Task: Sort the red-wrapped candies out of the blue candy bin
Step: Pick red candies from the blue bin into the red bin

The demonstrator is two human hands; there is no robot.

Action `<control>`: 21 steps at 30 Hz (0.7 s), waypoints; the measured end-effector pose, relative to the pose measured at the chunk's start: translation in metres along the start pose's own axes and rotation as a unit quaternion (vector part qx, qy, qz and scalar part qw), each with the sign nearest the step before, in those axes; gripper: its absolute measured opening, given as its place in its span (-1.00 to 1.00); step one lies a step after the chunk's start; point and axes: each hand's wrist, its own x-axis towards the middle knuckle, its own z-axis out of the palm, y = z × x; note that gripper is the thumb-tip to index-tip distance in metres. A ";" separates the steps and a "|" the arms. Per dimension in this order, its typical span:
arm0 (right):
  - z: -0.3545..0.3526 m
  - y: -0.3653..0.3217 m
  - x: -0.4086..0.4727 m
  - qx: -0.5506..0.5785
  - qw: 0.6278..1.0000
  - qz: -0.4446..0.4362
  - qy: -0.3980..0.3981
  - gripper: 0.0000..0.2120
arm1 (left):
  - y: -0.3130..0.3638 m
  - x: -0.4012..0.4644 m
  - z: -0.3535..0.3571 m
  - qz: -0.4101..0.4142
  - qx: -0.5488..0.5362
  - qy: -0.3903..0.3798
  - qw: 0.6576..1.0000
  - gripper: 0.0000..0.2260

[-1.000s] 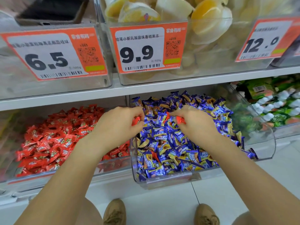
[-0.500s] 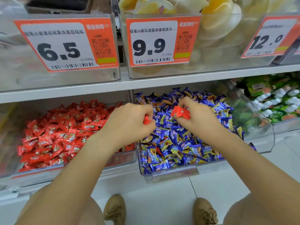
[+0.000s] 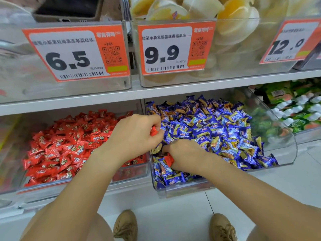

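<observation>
**Red candies gripped in both hands over the blue candy bin**

At the left of the frame, a clear bin of red candies (image 3: 73, 145) was seen on the lower shelf. Just right of it, at centre, the left hand (image 3: 133, 134) was curled shut around a red-wrapped candy (image 3: 153, 131), which protruded from the fingers at the upper left edge of the blue candy bin (image 3: 286, 150). Below and to the right, the right hand (image 3: 185, 156) was pressed down into the blue wrappers (image 3: 217, 122), fingers curled, and a second red candy (image 3: 168, 159) was held at its left side, near the bin's front left corner. Price tags reading 6.5 (image 3: 73, 54) and 9.9 (image 3: 173, 49) were seen above.
</observation>
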 end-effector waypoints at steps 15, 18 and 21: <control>-0.028 0.029 -0.029 0.328 0.935 0.044 0.127 -0.95 | 0.003 0.003 -0.005 -0.005 -0.109 -0.017 0.994 -0.89; -0.039 0.041 -0.043 0.457 0.875 0.066 0.146 -0.95 | 0.006 0.005 -0.006 -0.004 -0.208 -0.064 0.976 -0.80; -0.043 0.047 -0.051 0.545 0.825 0.064 0.133 -0.90 | 0.014 0.005 -0.003 -0.005 -0.200 -0.108 0.974 -0.64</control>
